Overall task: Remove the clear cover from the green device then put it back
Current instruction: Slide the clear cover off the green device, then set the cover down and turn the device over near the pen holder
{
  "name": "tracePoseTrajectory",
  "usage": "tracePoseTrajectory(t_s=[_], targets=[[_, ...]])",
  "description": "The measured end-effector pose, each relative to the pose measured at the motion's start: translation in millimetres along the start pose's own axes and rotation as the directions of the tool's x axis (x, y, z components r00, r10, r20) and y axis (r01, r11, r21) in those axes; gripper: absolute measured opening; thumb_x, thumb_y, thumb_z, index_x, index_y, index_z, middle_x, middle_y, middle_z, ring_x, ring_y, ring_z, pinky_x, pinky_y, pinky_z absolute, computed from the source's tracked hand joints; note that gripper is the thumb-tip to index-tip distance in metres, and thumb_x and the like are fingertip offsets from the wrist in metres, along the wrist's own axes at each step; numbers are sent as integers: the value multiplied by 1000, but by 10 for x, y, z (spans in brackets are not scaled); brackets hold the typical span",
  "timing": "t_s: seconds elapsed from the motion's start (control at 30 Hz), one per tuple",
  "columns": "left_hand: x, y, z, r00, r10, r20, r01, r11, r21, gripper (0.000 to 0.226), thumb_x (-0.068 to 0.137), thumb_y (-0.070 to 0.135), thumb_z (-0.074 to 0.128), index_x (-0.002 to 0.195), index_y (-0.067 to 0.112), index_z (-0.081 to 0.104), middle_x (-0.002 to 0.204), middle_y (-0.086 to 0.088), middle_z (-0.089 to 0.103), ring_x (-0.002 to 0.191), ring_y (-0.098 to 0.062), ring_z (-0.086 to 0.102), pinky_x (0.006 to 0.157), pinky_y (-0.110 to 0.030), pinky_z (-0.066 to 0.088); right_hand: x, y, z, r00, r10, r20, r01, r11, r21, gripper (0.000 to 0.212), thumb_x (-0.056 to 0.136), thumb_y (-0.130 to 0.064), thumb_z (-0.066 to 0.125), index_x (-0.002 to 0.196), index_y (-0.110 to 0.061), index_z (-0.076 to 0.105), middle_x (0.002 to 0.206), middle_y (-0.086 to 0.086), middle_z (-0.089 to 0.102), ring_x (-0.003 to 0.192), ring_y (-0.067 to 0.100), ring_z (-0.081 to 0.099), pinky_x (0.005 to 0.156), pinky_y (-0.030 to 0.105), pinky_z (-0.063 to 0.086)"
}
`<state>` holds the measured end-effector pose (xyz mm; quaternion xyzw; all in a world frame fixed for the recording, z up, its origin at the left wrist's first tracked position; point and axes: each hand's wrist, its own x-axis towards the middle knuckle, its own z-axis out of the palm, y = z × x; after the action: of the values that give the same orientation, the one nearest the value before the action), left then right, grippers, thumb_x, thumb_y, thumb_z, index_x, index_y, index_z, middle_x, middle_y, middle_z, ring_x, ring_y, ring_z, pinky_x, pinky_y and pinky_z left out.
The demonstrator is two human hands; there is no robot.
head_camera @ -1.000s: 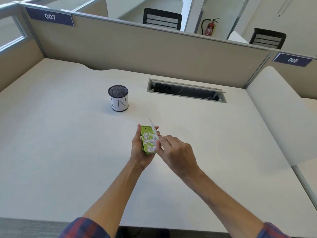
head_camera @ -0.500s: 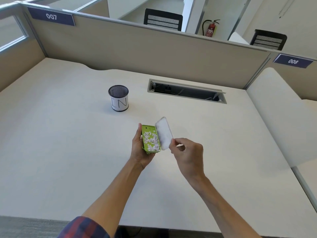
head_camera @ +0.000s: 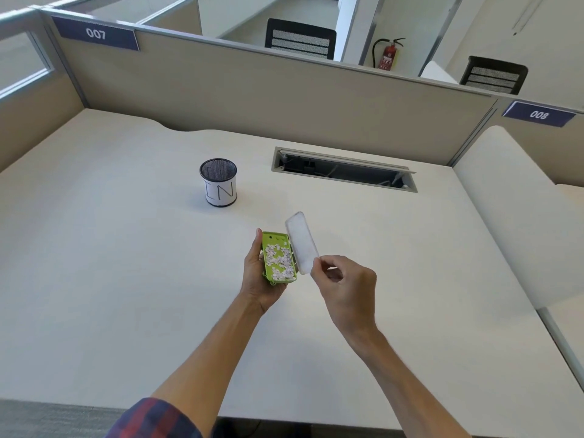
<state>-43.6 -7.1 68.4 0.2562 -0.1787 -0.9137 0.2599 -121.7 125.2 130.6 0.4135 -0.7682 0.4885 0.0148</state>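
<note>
L hand [head_camera: 264, 279] wrapped round green device [head_camera: 279, 259] (patterned face up), above desk [head_camera: 126, 263]; R hand [head_camera: 344, 286] pinching clear cover [head_camera: 301, 243] at its near end, cover off, just beside device; pen cup [head_camera: 218, 182] well behind.

Above a desk [head_camera: 110, 263], the left hand [head_camera: 257, 279] holds a device [head_camera: 279, 260]; the right hand [head_camera: 346, 286] holds its cover [head_camera: 301, 241] just beside it, to the right. A pen cup [head_camera: 218, 182] stands behind, to the left.

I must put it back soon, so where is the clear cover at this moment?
In the head view it is centre frame, pinched by the right hand: the clear cover is off, beside the green device.
</note>
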Motion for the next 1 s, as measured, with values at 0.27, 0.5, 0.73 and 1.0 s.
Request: tracePoseTrajectory(t_s=[0.27,0.5,0.73,1.0], targets=[[37,23,-40,993,2,121,17,988,-153,63,88,57,58,107,-2,71,95,-18,68,89,-29,68,88,-41,58,185,63,-33,962,262,-79,-232,934,270,16,83,-14,71,68,-23,72,59,-9,71,56,5,71,58,15,54],[26,140,-118,987,18,159,13,982,-188,62,91,56,53,110,-1,68,89,-16,61,80,-27,61,76,-36,57,304,667,90,730,665,156,-673,661,332,16,84,-13,69,69,-7,73,66,7,71,57,16,70,56,23,54],[45,327,-180,989,54,135,-30,985,-171,61,92,57,48,106,0,63,85,-13,56,73,-23,55,66,-30,51,322,978,323,692,700,174,-721,681,126,22,86,-15,68,65,-8,72,62,5,70,46,8,62,48,13,49],[229,639,-303,994,82,73,-69,983,-170,58,91,56,48,92,1,65,84,-12,57,72,-23,56,64,-29,49,328,1035,399,854,519,30,-462,785,-412,33,86,-37,69,68,-9,69,64,2,70,67,28,67,60,29,45]])
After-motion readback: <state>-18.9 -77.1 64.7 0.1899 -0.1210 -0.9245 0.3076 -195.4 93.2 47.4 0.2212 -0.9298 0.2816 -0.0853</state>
